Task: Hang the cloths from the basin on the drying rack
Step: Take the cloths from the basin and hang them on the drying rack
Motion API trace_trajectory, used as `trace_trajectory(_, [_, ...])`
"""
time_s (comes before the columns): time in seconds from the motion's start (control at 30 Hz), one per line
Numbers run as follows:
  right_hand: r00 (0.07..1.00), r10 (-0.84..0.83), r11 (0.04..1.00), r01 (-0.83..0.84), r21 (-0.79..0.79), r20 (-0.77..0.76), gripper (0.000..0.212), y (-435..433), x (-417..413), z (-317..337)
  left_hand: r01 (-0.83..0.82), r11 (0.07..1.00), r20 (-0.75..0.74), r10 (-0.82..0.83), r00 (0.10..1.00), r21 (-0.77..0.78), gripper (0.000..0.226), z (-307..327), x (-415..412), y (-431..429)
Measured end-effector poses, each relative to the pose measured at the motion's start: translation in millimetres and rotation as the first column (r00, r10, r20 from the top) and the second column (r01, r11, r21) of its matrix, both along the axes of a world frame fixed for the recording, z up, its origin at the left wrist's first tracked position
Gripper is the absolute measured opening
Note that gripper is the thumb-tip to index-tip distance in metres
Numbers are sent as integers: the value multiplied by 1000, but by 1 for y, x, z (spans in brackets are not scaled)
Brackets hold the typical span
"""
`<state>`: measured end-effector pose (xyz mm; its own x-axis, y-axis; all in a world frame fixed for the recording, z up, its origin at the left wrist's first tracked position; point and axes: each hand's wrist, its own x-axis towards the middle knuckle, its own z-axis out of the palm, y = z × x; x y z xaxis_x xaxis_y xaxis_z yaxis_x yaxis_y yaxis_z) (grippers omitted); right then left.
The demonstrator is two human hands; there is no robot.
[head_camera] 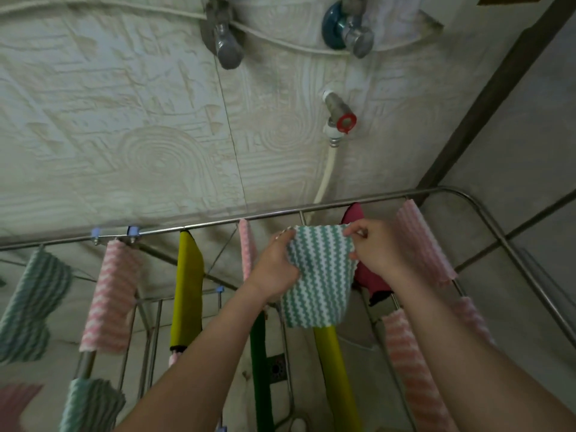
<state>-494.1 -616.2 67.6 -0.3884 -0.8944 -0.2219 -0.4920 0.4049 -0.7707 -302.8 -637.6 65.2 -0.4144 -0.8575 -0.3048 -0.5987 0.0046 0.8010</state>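
Observation:
A green-and-white zigzag cloth [318, 275] is held up over the middle of the metal drying rack [367, 204]. My left hand [276, 266] grips its left edge with curled fingers. My right hand [374, 247] pinches its top right corner. The cloth hangs down between both hands, above the rack's inner rails. The basin is out of view.
Several cloths hang on the rack: pink striped [113, 294], olive [187, 291], teal striped [34, 294], dark pink [369, 279], green [260, 363], another pink striped [424, 244]. The textured wall carries taps [339, 120] and a hose. A floor drain [277, 367] lies below.

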Motion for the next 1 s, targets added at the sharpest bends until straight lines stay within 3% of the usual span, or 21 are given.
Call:
trace_trajectory(0.13, [984,40,999,-44,-23,-174,23,-22,6,-4,-54,999,30,54,998,-6,73,-4,-2,-15])
trace_trajectory(0.43, [947,74,997,-82,-14,-312,29,-42,24,-19,-63,993,142,77,987,-103,63,-11,-17,-38])
trace_trajectory(0.6, [972,105,994,-106,8,-210,35,-38,28,-24,25,974,250,33,968,-226,53,-13,-18,-41])
trace_trajectory(0.7, [970,171,984,-160,77,-172,49,-32,27,-22,46,950,316,56,947,-308,52,-18,-17,-41])
trace_trajectory(0.8, [973,223,955,-205,213,-66,39,-15,23,-13,21,894,339,148,929,-447,49,-16,-13,-24])
trace_trajectory(0.87, [963,259,913,-269,307,73,19,-1,19,-11,-26,939,251,118,961,-342,48,-14,-10,-1])
trace_trajectory(0.93, [933,324,849,-360,387,157,5,13,19,-7,40,978,215,6,977,-207,41,-16,-8,22])
trace_trajectory(1.0, [863,494,757,-487,436,106,8,21,17,-10,96,986,231,-62,971,-138,37,-26,-8,37])
